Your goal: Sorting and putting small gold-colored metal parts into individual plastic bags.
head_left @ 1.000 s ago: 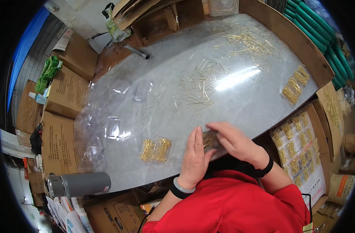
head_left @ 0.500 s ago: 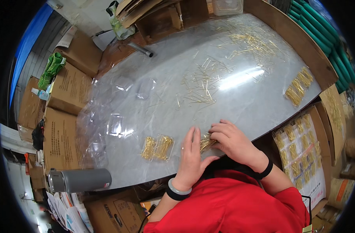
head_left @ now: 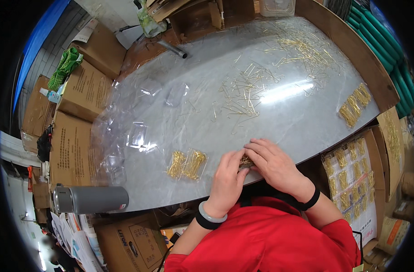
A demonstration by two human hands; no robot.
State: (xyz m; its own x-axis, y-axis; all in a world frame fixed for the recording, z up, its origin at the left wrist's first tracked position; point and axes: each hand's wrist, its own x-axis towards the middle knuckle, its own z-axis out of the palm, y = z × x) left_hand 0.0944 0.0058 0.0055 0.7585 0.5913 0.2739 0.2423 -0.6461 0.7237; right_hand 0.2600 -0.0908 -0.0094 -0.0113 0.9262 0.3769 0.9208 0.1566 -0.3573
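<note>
My left hand [head_left: 226,182] and my right hand [head_left: 276,164] meet at the table's near edge, closed round a bundle of thin gold wire hooks [head_left: 246,161]. The left fingers press on the bundle's left side, while the right fingers curl over it from the other side. Most of the bundle is hidden under them. To the left of my hands lie packed bunches of gold hooks [head_left: 187,164] in clear plastic. Loose gold hooks [head_left: 245,93] are scattered farther back on the grey table [head_left: 170,131].
Clear plastic bags [head_left: 121,131] cover the table's left side, beside a grey bottle [head_left: 98,199]. More hook bunches [head_left: 354,105] lie at the right edge, above a carton holding rows of hook packs [head_left: 352,174]. A cardboard strip [head_left: 352,50] borders the far right; a metal tube [head_left: 173,49] lies far left.
My left hand has moved closer to the right one, and its fingers now press on the hook bundle instead of standing upright beside it. The whole view has shifted slightly.
</note>
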